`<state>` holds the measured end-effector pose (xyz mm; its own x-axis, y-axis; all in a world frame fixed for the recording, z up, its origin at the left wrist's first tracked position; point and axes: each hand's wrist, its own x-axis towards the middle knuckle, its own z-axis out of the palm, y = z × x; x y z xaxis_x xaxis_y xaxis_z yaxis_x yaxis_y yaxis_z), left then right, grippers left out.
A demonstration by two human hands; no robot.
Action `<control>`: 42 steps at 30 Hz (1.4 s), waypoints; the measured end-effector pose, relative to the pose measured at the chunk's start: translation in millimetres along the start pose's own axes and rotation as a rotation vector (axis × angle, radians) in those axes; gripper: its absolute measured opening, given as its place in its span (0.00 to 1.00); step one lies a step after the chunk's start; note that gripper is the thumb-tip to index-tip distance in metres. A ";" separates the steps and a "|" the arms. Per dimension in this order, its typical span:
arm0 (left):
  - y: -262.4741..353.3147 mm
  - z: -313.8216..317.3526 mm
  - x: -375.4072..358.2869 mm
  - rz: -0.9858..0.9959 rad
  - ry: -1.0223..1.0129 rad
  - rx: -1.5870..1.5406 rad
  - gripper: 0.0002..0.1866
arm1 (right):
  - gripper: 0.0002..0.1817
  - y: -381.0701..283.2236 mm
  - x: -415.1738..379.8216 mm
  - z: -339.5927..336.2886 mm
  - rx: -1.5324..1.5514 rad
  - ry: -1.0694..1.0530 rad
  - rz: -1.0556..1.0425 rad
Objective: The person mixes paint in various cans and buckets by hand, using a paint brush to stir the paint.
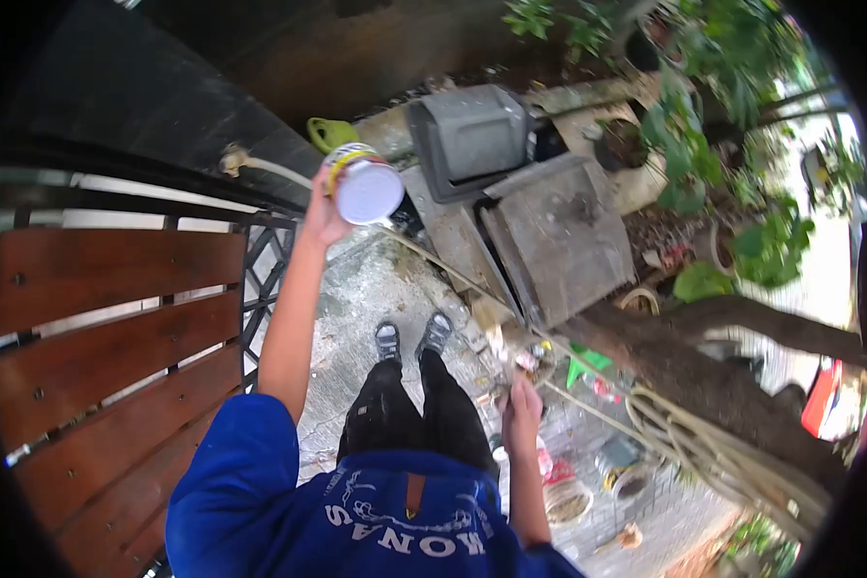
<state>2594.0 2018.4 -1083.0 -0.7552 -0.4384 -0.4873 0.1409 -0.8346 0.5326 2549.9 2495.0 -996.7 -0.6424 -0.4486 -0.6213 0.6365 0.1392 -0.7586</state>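
My left hand is raised and wrapped around a paint can with a pale lid or end, a yellow rim and a printed label. The can is tilted, its pale round face toward me. Lower right, my right hand is closed and slightly blurred. A thin brownish shape shows at its fingertips, too indistinct to name. Beneath that hand, small litter and containers lie on the ground, among them a white tub.
Two grey lidded bins stand ahead beside a hose. A wooden slatted gate is at my left. A tree trunk, coiled hose and leafy plants are at the right. A green cloth-like item lies beyond the can.
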 end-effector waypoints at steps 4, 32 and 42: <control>-3.0 42.7 -47.8 0.046 -0.056 -0.100 0.44 | 0.15 -27.9 10.4 13.6 0.328 -0.021 -0.078; -0.6 71.7 -177.6 0.436 0.088 0.326 0.38 | 0.16 -185.6 9.2 139.9 -0.466 -0.562 -0.526; 54.6 129.5 -283.0 0.918 0.030 1.492 0.54 | 0.20 -240.8 -41.0 177.2 -1.134 -0.559 -0.853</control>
<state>2732.5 2140.1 -826.4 -0.7616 -0.5708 0.3068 -0.1925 0.6514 0.7339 2498.6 2323.4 -753.8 -0.2326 -0.9724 0.0198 -0.6488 0.1400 -0.7479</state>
